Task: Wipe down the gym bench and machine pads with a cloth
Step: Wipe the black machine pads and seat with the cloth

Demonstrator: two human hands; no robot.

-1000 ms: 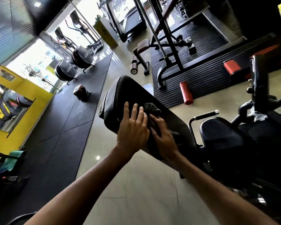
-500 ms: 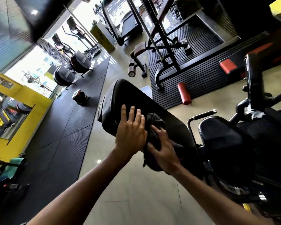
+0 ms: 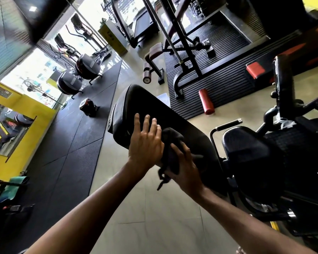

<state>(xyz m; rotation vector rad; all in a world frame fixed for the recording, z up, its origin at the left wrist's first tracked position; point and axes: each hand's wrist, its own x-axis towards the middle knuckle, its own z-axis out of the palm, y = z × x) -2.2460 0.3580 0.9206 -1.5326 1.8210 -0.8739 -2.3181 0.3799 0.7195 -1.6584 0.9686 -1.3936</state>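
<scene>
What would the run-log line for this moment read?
step: wiping bench pad | left hand: fingers straight, rests on pad edge | right hand: grips dark cloth against pad | cloth tail hangs off

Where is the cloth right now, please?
Head view, centre: the dark cloth lies on the black bench pad, held by the right hand, beside the left hand.

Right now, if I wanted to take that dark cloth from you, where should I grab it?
Take the loose tail of the dark cloth, coming from below the near edge of the bench pad. It dangles free there, while the right hand grips the bunched rest against the pad.
</scene>
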